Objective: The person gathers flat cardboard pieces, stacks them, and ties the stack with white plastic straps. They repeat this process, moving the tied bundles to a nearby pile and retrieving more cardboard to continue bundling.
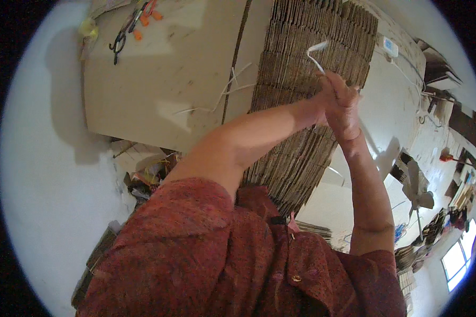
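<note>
Fingers of right hand (pixel 344 108) and left hand (pixel 322 100) clamped together on thin white plastic strap (pixel 316 54) — loop rising above tall stack of flat brown corrugated cardboard sheets (pixel 307 79). Beside stack, broad beige cardboard panel (pixel 164 68); black-handled scissors (pixel 119 42) at far corner. White standing fan (pixel 418 195) on floor, right.

Daylight fills the room, brightest at a window (pixel 456 259) in the lower right corner, which is blown out to near white. The pale floor (pixel 42 174) on the left reads evenly lit, with a soft grey shadow beside the cardboard sheet (pixel 158 68). Sunlit patches lie on that sheet. The fisheye lens bends straight edges strongly toward the rim, and a black vignette rings the picture. The clasped hands and the red sleeve (pixel 195 248) are slightly soft; distant clutter at right is smeared and small.
</note>
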Demonstrator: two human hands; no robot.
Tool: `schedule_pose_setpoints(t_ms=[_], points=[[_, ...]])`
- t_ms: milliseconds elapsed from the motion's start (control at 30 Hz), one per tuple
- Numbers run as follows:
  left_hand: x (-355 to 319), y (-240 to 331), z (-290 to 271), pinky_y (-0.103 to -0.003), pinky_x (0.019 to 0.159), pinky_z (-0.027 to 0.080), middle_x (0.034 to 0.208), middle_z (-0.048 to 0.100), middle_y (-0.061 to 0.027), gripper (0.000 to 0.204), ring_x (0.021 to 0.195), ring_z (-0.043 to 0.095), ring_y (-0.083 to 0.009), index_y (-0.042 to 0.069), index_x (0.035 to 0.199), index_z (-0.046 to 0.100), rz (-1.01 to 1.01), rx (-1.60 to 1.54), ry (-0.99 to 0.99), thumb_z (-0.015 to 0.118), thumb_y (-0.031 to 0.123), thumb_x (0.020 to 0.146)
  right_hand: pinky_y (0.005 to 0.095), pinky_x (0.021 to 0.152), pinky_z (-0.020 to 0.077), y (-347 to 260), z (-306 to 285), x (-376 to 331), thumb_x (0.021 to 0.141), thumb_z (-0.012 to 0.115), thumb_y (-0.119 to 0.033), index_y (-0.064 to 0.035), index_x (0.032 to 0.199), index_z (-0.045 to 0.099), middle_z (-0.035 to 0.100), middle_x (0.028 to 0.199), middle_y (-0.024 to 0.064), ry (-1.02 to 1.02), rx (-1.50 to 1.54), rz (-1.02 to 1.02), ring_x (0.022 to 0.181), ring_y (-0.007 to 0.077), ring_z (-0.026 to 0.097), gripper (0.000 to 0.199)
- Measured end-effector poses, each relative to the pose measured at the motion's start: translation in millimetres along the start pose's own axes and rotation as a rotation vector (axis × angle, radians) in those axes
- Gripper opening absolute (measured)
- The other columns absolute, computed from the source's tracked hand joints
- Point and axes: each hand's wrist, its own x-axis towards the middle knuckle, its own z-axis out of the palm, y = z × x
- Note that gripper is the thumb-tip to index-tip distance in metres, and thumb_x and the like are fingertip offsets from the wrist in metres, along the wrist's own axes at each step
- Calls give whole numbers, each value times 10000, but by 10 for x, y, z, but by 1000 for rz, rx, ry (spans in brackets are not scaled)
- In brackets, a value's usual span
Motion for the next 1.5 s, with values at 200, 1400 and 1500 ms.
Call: schedule_pose_setpoints(t_ms=[200,1400,1500], points=[[-990,390,-765,-355,718,438,891,550,-117,131,825,533,-274,39,879,542,-293,104,366,569,63,753,364,550,470,19,288,113,688,567,-19,-29,885,549,558,760,177,-266,95,-48,650,333,566,199],[-1024,-1146,-1271,-423,536,470,726,588,-158,162,622,584,-316,81,868,576,-798,700,-330,509,147,736,458,869,355,271,1241,112,745,542,-38,-53,869,525,571,776,91,-107,50,-235,754,270,549,125],[-988,-1094,-1534,-417,552,459,714,589,-137,161,647,578,-313,88,862,570,-910,505,-552,513,180,743,457,868,353,252,1249,111,752,539,-41,-58,873,523,574,775,84,-111,70,-219,753,269,552,123]])
